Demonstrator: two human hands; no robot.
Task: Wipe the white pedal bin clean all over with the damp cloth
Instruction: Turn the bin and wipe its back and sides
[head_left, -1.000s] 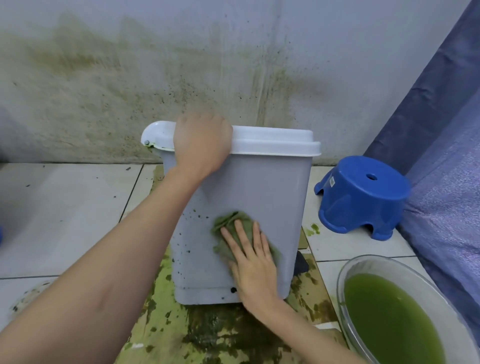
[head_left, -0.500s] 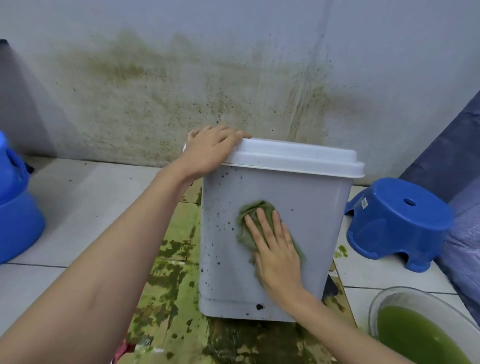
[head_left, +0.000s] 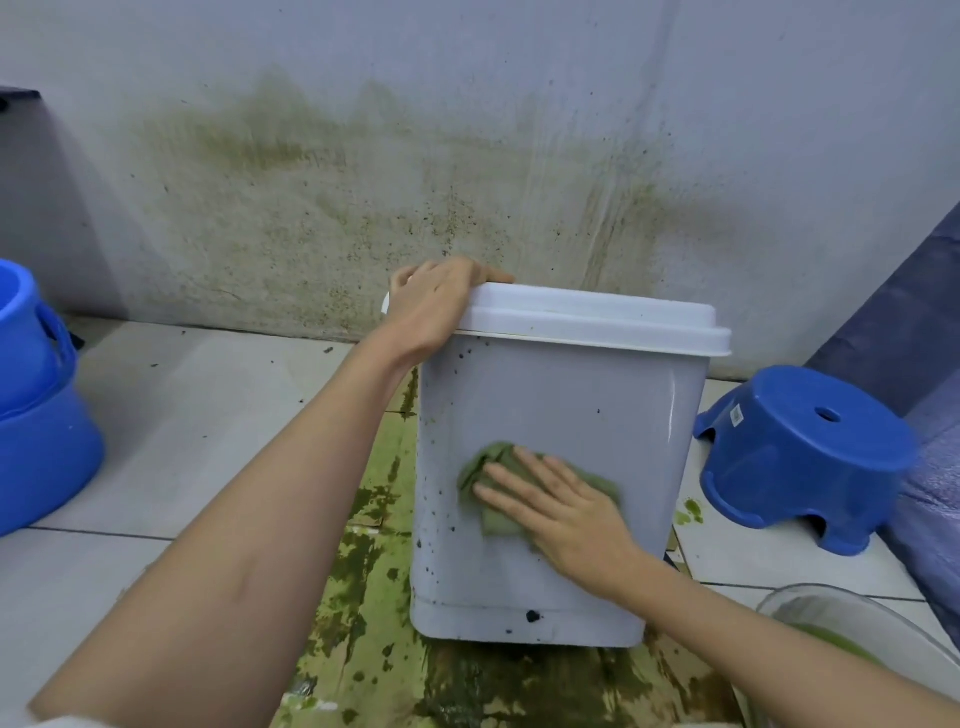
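The white pedal bin (head_left: 566, 410) stands upright on stained cardboard, its lid (head_left: 597, 317) closed and its near side dotted with dark specks, mostly along the left edge and bottom. My left hand (head_left: 434, 306) grips the lid's left corner, fingers curled over the top. My right hand (head_left: 558, 506) lies flat with straight fingers on the green damp cloth (head_left: 493, 470), pressing it against the middle of the bin's near side. Part of the cloth is hidden under my palm.
A blue stool (head_left: 802, 457) sits right of the bin. A clear basin (head_left: 852, 629) of green water is at the lower right. Blue buckets (head_left: 36, 405) stand at the left edge. The wall (head_left: 363, 182) behind is stained green, and a blue curtain (head_left: 914, 322) hangs at right.
The view has shifted left, bringing the blue buckets into sight. My right hand has turned with the cloth, fingers now pointing left across the bin's side. My left hand keeps its grip on the lid.
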